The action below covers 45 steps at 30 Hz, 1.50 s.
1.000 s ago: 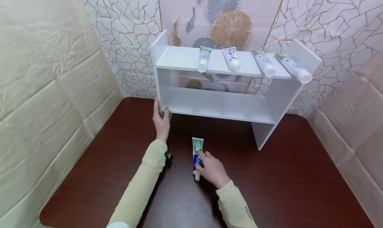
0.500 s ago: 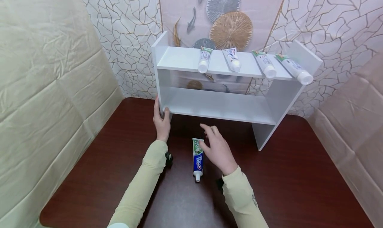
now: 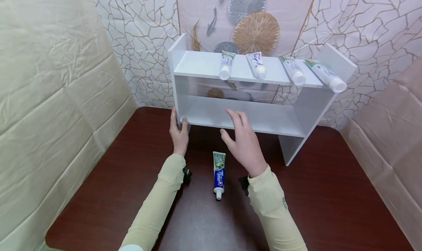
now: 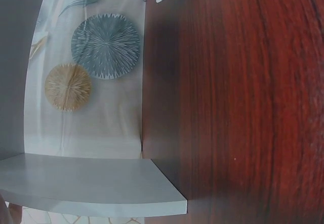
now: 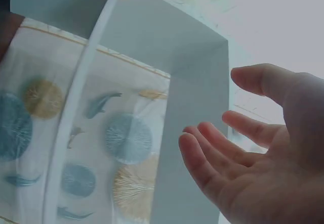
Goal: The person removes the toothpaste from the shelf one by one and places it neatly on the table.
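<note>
My left hand (image 3: 179, 135) holds the lower left side of a white two-tier shelf (image 3: 204, 110), its fingers along the outer face and its thumb at the lower board's front edge. Only a bit of that hand shows in the left wrist view. My right hand (image 3: 245, 144) is raised in front of the lower board, fingers spread and thumb apart, with nothing in it; the right wrist view shows its bare palm and gently bent fingers (image 5: 200, 166). A green and blue toothpaste tube (image 3: 219, 174) lies on the table below, its white cap toward me.
Several white toothpaste tubes (image 3: 257, 66) with caps facing front lie along the shelf's upper board (image 3: 197, 64); the rightmost one slants near the right side panel. The dark red-brown table (image 3: 132, 170) has fabric hangings (image 3: 66, 97) at its sides and a patterned cloth behind.
My right hand has let go of the toothpaste tube on the table and risen up and forward toward the shelf. The left hand has stayed at the shelf's side.
</note>
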Tool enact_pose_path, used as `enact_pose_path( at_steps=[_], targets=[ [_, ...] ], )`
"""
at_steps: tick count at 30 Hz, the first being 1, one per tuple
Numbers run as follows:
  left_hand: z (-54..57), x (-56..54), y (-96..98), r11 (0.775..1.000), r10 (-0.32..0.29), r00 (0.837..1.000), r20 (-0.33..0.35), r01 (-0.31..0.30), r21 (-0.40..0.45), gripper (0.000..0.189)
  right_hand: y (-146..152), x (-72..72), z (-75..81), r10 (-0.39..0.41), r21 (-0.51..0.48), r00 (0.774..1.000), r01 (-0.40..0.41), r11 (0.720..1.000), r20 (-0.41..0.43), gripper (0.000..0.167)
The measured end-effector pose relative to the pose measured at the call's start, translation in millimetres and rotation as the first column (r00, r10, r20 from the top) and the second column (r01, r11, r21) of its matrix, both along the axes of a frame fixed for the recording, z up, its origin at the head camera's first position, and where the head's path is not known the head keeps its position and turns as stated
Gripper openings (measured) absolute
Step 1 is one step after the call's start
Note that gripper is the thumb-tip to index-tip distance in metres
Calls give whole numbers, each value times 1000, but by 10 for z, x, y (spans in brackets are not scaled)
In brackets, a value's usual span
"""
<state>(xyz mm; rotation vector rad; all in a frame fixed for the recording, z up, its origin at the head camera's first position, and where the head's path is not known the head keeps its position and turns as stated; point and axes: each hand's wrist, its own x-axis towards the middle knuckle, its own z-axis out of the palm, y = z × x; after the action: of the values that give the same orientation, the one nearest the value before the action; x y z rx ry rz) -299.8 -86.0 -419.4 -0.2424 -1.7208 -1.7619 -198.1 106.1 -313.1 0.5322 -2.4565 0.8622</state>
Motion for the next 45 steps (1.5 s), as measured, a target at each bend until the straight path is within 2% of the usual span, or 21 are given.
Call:
enact_pose_path(
  at_steps=[9,19,23,26,28,29,32,38,45],
  targets=[
    [-7,-22,2,1000,-5,1000,-11,5,-4,55,-10,-60,193,11,-21,996,-13,1000,-91,61],
    [-18,-27,-5,1000,8,1000,-11,-8,-15,55,-56,-174,570,-21,17,972,26,1000,-236,63],
    [-47,-74,-11,1000,12,1000,-14,-12,-4,55,-92,-241,727,-69,66,973,86,994,-222,64],
    [-33,-70,-3,1000,12,1000,-22,-12,-1,54,-115,-292,806,-109,110,974,133,985,-199,65],
    [-21,-60,3,1000,16,1000,-27,-17,-5,54,-131,-331,845,-125,126,973,151,981,-194,63],
    [19,-24,8,1000,11,1000,-18,-12,-5,54,-137,-353,862,-131,132,973,158,979,-192,62],
    [17,-20,9,1000,13,1000,-13,-13,-5,54,-160,-424,907,-139,150,972,169,974,-190,59],
    [3,-4,8,1000,22,1000,-18,-22,-6,54,-215,-533,960,-168,189,971,200,961,-171,55],
    [16,10,7,999,40,999,-24,-41,-21,54,-236,-568,937,-203,158,959,236,959,-198,45]
  ],
)
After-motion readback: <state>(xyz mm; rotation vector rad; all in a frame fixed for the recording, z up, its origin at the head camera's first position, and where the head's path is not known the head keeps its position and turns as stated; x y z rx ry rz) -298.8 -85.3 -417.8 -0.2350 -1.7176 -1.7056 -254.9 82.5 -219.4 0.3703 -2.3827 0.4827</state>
